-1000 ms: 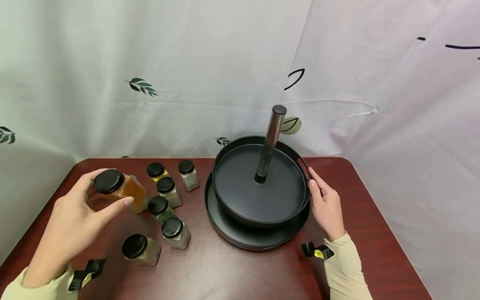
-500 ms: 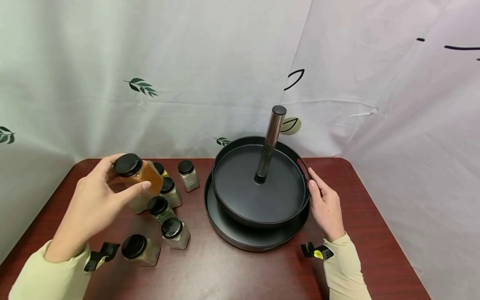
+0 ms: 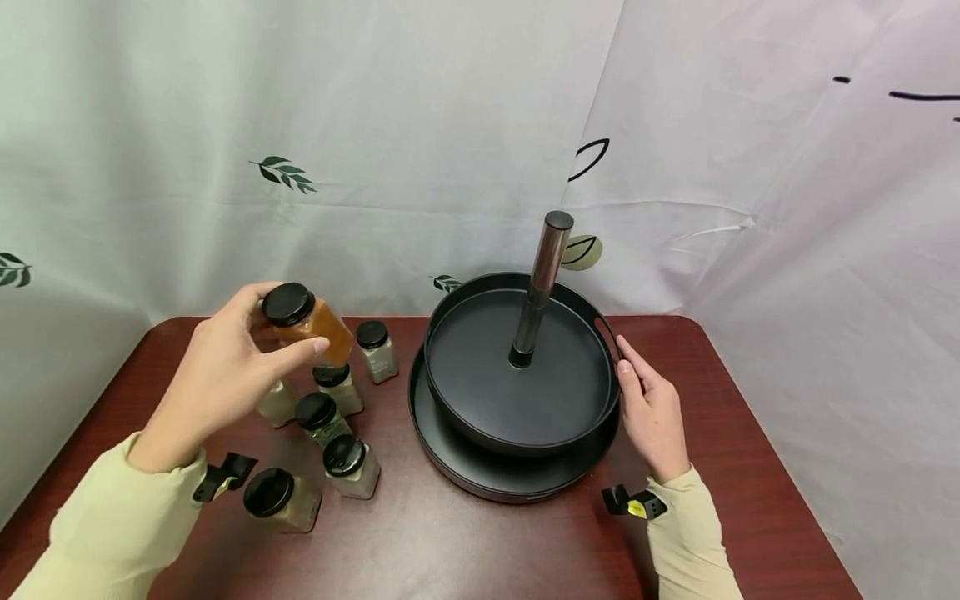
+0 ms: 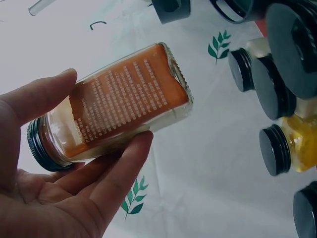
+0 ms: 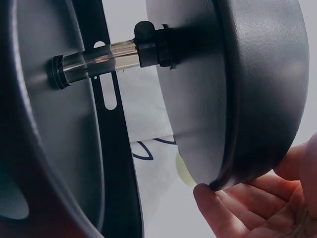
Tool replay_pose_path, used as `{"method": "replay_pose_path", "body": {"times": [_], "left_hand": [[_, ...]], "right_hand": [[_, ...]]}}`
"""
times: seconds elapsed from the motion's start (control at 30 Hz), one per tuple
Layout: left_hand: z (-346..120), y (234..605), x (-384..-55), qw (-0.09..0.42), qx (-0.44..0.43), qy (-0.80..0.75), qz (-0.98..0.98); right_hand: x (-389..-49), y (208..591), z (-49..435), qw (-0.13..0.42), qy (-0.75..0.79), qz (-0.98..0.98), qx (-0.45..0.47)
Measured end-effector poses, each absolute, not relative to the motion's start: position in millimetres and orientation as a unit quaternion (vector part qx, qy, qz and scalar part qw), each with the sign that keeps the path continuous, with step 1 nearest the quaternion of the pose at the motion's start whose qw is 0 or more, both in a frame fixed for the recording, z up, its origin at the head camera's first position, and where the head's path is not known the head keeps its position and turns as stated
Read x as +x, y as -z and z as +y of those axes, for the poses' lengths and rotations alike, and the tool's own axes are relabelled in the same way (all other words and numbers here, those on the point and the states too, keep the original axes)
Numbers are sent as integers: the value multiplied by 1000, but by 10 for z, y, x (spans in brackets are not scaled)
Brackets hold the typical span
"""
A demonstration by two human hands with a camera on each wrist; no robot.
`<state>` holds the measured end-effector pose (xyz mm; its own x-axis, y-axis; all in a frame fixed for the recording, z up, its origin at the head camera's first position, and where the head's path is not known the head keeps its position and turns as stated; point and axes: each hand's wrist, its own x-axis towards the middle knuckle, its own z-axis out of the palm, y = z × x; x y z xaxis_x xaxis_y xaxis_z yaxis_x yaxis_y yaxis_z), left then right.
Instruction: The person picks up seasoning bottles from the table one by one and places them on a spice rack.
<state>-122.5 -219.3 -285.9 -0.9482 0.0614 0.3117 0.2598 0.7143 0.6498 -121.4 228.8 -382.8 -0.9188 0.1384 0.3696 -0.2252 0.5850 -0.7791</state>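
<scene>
My left hand holds a spice jar of orange powder in the air above the other jars, thumb on one side and fingers on the other. The glass jar is tilted, its black lid towards the palm, with printed lines on the side. My right hand grips the rim of the upper tray of a black two-tier rack, beside a handle slot. In the right wrist view its fingers reach to the edge of that tray. A metal post rises from the upper tray, which sits above the lower tray.
Several black-lidded spice jars stand left of the rack, among them a green one, a pale one at the back and one nearest the front. A yellow jar shows in the left wrist view. A leaf-patterned white cloth hangs behind the table.
My left hand has carried the orange spice jar to the right and towards the back, over the rear jars. The right hand and the rack look the same.
</scene>
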Motion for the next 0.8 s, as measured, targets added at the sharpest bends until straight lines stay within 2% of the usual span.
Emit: {"method": "replay_pose_path", "body": {"times": [0.8], "left_hand": [[-1860, 2667, -1484, 103, -121, 370, -915]], "right_hand": [[-1212, 3829, 2283, 199, -464, -863, 25]]}}
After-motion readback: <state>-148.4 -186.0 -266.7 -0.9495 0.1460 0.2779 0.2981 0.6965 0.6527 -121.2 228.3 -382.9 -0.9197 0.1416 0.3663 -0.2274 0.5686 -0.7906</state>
